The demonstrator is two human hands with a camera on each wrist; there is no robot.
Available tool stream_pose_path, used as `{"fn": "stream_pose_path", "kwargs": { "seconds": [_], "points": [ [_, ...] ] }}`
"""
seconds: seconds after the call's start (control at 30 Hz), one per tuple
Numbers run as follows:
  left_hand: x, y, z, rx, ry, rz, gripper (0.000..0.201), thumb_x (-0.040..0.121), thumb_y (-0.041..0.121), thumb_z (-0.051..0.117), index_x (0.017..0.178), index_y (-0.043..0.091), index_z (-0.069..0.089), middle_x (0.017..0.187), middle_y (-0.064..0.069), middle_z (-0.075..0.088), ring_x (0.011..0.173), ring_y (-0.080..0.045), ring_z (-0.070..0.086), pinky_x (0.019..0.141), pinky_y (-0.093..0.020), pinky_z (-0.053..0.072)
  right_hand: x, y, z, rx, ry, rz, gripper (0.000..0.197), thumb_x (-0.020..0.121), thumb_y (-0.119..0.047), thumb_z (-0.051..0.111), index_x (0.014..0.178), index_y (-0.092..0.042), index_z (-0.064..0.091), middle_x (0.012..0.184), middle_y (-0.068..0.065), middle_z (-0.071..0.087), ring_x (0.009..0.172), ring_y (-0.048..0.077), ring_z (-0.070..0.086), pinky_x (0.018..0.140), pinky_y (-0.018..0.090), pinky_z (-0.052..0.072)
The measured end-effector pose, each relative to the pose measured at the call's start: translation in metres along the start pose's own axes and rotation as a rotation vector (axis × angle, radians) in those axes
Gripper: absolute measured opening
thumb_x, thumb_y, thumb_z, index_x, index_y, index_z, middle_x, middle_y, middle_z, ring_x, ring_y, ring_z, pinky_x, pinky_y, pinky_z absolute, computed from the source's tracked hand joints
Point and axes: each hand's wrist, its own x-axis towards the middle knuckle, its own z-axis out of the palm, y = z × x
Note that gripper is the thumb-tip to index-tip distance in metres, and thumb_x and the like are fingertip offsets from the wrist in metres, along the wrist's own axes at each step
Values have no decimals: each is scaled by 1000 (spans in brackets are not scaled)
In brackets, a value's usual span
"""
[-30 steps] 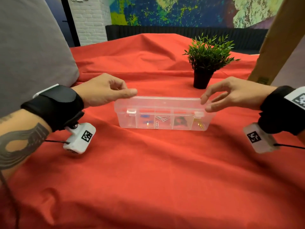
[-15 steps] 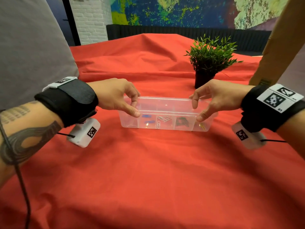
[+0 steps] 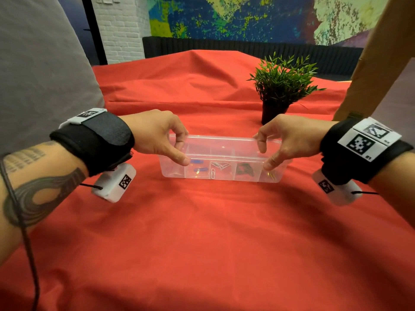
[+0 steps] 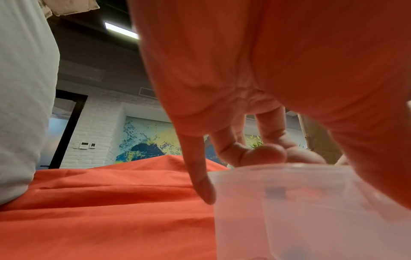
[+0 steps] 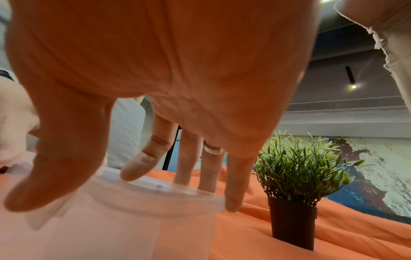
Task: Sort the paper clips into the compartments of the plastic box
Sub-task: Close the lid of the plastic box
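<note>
While a clear plastic box (image 3: 222, 161) with its lid (image 3: 224, 145) on sits near the middle of a tabletop draped in red cloth (image 3: 202, 232), two bare hands hold it from either end. On the box's left end, the left hand (image 3: 155, 135) has its fingers curled down over the lid's far edge and its thumb (image 3: 179, 160) pressed against the near front wall, so that end is pinched between them. From the left wrist view, the fingers (image 4: 251, 154) bend onto the lid's top and the smallest one points down beside the box's end wall. At the opposite end, the right hand (image 3: 289, 138) mirrors this grip: its index finger (image 3: 261, 145) bends onto the lid, its thumb (image 3: 272, 163) presses the front wall near the right corner. In the right wrist view, the other fingers (image 5: 233, 184) reach down past the lid's rim on the far side.

Through the clear front wall, sorted paper clips show in separate compartments: blue paper clips (image 3: 198, 166) toward the left, silver paper clips (image 3: 219, 167) in the middle, dark clips (image 3: 244, 169) next, and yellow clips (image 3: 272, 175) at the right end. Behind the box, toward the right, stands a small potted plant (image 3: 280, 90) in a dark pot, apart from the box. Each wrist wears a black strap carrying a white camera unit with a square printed marker.
</note>
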Motion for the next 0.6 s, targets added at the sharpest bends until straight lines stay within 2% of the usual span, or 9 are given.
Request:
{"fn": "stream_pose_path", "kwargs": {
  "seconds": [0.1, 0.2, 0.33, 0.47, 0.53, 0.6],
  "points": [
    [-2, 3, 4, -4, 28, -28, 56, 49, 80, 74, 79, 33, 69, 120, -2, 77, 90, -23, 71, 88, -48, 60, 1, -1, 0, -66, 3, -12, 54, 40, -68, 77, 80, -34, 63, 111, -4, 71, 113, 19, 64, 96, 45, 53],
    [-1, 4, 8, 21, 40, -6, 52, 53, 76, 72, 84, 36, 64, 118, 1, 75, 100, -25, 69, 93, -48, 58, -1, -4, 0, -120, 1, -7, 47, 51, -57, 86, 84, -34, 62, 110, -4, 69, 111, 22, 64, 94, 44, 53],
    [-1, 3, 10, 34, 50, 14, 56, 51, 80, 66, 88, 37, 61, 119, 5, 73, 105, -26, 69, 95, -48, 57, -2, -10, 1, -183, 7, 11, 51, 50, -55, 89, 87, -32, 61, 101, -2, 69, 99, 24, 65, 86, 44, 55],
    [-1, 2, 9, 45, 49, 6, 53, 61, 70, 78, 78, 22, 63, 122, 3, 74, 112, -26, 68, 100, -50, 55, -3, -12, 5, -217, 29, 0, 49, 56, -52, 84, 93, -33, 58, 100, 3, 71, 101, 25, 63, 86, 43, 55],
    [0, 3, 10, 53, 49, 3, 51, 65, 65, 82, 76, 20, 62, 123, 2, 74, 113, -28, 67, 101, -51, 54, -3, -12, 7, -214, 36, -3, 49, 57, -52, 82, 95, -33, 57, 102, 4, 71, 102, 24, 61, 86, 43, 54],
    [-1, 4, 11, 67, 33, -9, 51, 68, 61, 86, 75, 17, 62, 124, 1, 74, 114, -29, 67, 101, -51, 54, -5, -10, 9, -211, 44, 0, 48, 60, -51, 82, 97, -34, 56, 101, 3, 70, 97, 23, 61, 85, 42, 54]
  ]
}}
